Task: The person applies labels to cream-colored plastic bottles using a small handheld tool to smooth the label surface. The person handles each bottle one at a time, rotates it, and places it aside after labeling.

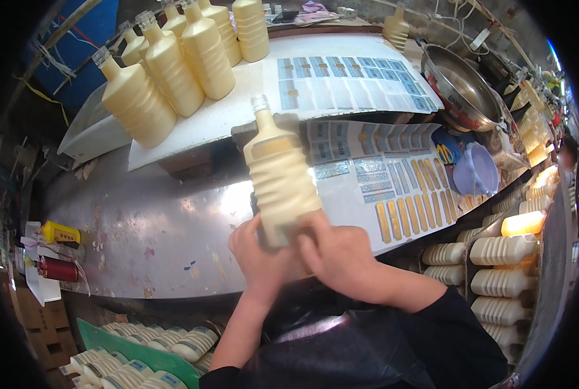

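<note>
A cream-yellow ridged bottle [283, 175] with a clear threaded neck leans over the middle of the bench, its neck pointing away from me. My left hand [258, 256] grips its lower left side near the base. At the lower right side, the bent fingers of my right hand [338, 256] press against the bottle; they are slightly blurred. A gold label strip [271, 148] shows across the bottle's shoulder. Right of the bottle lies a backing sheet with gold label strips [414, 216] and blue labels. Another sheet of blue labels [341, 68] rests on the raised white board.
Several similar bottles [202, 55] stand on the white board [250, 87] at the back left. A lilac bucket [475, 170], yellow-handled scissors [444, 153] and a metal pan [461, 81] are to the right. Bottles lie in a green crate [140, 350] and racks [500, 279] below.
</note>
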Motion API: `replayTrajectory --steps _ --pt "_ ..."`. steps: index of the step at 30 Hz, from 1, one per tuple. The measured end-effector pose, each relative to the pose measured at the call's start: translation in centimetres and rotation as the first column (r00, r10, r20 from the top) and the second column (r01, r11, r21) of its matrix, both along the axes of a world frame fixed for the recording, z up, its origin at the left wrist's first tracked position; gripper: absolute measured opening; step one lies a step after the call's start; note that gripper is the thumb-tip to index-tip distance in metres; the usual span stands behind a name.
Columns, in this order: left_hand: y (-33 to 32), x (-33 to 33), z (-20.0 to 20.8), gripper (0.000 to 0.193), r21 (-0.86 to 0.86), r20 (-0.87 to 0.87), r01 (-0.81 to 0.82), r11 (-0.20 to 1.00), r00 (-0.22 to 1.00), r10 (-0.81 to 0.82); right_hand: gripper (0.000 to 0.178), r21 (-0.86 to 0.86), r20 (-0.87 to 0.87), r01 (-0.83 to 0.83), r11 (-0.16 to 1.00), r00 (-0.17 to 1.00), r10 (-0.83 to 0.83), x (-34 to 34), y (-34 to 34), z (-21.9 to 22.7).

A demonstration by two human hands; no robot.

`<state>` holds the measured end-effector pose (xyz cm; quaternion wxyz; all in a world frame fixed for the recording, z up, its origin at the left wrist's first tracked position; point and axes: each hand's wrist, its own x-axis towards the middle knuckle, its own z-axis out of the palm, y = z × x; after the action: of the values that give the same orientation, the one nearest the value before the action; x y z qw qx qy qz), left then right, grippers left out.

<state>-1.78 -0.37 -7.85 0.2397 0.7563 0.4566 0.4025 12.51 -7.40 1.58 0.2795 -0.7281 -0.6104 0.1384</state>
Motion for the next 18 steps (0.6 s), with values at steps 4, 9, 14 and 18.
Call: replayTrajectory --steps 4,9,14,18 --pt "0.2 -0.5 -0.8 0.076 -0.169 0.067 0.052 0.984 0.997 -0.041 0.02 -0.024 -0.213 0.169 0.985 0.962 -0.17 3.2 -1.4 -2.2" --pt "1.0 -0.5 -2.8 0.073 -0.147 0.19 0.15 0.978 0.974 -0.121 0.027 -0.18 -0.579 0.279 0.943 0.745 -0.331 5.5 -2.1 -7.7" --pt "1.2 -0.6 -3.2 0.069 -0.308 0.421 0.234 0.922 0.903 -0.088 0.025 -0.141 -0.454 0.282 0.949 0.834 -0.315 6.3 -1.4 -9.2" --pt "1.5 -2.3 -0.5 0.073 -0.02 0.132 0.133 0.991 0.983 -0.129 0.016 -0.011 -0.703 0.415 0.91 0.644 -0.302 8.3 -0.1 -5.7"
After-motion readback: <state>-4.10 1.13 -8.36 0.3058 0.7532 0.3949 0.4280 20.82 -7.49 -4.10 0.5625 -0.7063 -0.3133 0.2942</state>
